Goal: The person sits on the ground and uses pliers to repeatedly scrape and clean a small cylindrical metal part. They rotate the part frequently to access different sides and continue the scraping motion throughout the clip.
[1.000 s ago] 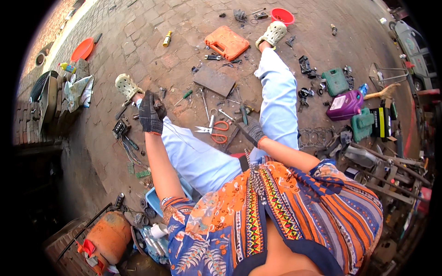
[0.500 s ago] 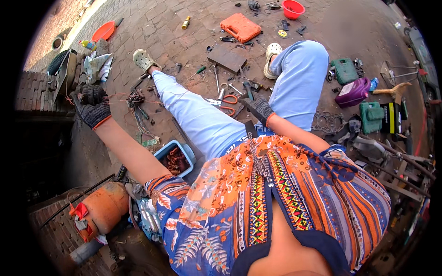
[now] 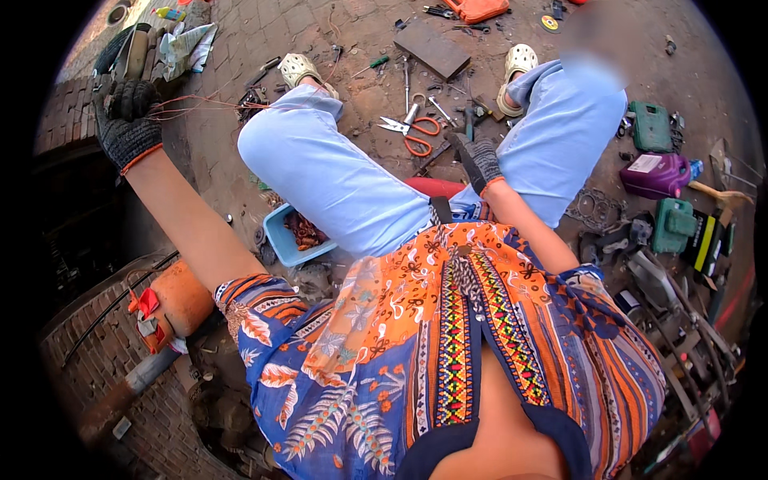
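My left hand (image 3: pixel 128 116), in a dark knit glove with an orange cuff, is raised at the far left with its fingers curled round thin copper-coloured wires (image 3: pixel 196 102). The wires trail rightward toward a dark bundle of parts (image 3: pixel 253 104) beside my left foot. My right hand (image 3: pixel 478 162), gloved the same way, is closed near my right thigh, at the end of a dark-handled tool (image 3: pixel 470 122) whose kind I cannot make out. Orange-handled scissors (image 3: pixel 419 128) lie half apart on the ground, left of that hand. Near them are a ratchet-like metal tool (image 3: pixel 406 78) and a green-handled screwdriver (image 3: pixel 378 62).
A blue tub (image 3: pixel 280 240) of copper windings stands beside my left thigh. A flat metal block (image 3: pixel 432 50) lies between my feet. To the right are a purple jug (image 3: pixel 658 176), green cases (image 3: pixel 652 126) and metal scrap. An orange cylinder (image 3: pixel 182 298) sits lower left.
The view has shifted, and ground items appear lower and farther right. My left knee has bent outward. My left hand still has the wires, its arm stretched farther left; the right hand stays by the tool.
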`<action>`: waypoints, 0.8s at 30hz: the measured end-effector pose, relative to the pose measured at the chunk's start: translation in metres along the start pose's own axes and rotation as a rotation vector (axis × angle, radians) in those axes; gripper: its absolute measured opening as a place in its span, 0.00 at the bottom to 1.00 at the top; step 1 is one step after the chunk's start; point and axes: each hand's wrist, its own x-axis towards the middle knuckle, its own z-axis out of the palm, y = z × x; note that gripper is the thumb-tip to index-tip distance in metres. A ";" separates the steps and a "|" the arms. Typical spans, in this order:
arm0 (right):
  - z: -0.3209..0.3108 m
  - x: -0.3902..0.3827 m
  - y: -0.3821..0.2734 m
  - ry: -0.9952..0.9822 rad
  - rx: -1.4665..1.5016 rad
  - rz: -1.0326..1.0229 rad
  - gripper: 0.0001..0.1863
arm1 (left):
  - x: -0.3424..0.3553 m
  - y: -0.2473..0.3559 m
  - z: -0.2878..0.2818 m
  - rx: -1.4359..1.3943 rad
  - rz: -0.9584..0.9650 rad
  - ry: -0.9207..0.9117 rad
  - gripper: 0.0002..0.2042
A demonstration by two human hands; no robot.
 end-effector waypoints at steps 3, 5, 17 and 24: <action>0.001 0.027 0.043 0.038 -0.108 0.036 0.18 | 0.028 -0.049 -0.005 0.094 -0.056 0.089 0.18; -0.003 0.038 0.062 0.052 -0.249 -0.013 0.18 | 0.037 -0.120 0.024 0.402 0.064 0.646 0.14; 0.028 0.025 0.027 0.172 0.141 0.301 0.12 | 0.004 -0.528 -0.248 1.109 -0.928 0.368 0.22; 0.027 0.027 0.050 0.343 0.109 0.358 0.11 | 0.002 -0.570 -0.182 1.598 -1.192 0.186 0.30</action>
